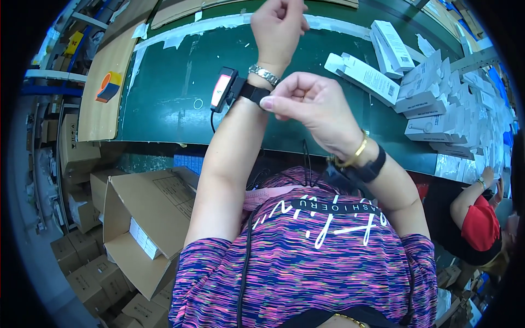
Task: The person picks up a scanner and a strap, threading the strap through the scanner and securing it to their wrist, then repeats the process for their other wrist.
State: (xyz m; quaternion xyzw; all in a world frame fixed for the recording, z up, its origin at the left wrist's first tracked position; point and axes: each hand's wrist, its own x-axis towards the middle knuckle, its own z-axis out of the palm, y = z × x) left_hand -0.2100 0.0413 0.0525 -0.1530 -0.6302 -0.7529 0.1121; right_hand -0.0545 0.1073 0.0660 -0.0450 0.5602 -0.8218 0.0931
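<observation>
My left arm is raised over the green table, and its hand (278,30) reaches the top edge with fingers curled and nothing seen in them. A silver watch (263,75) circles that wrist. Just below it sits a black strap (252,93) that carries a small black device (223,90) with a lit red-and-white face and a cable. My right hand (317,104) pinches the strap's end between thumb and fingertips. On the right wrist are a gold bracelet (358,151) and another black strap (374,167) with a dark device, partly hidden.
White printed boxes (432,98) are piled on the right of the green table (175,109); several lie loose nearby. An orange-and-blue tape roll (109,86) rests on a wooden board at left. An open cardboard carton (147,213) stands below. Another person (478,218) is at far right.
</observation>
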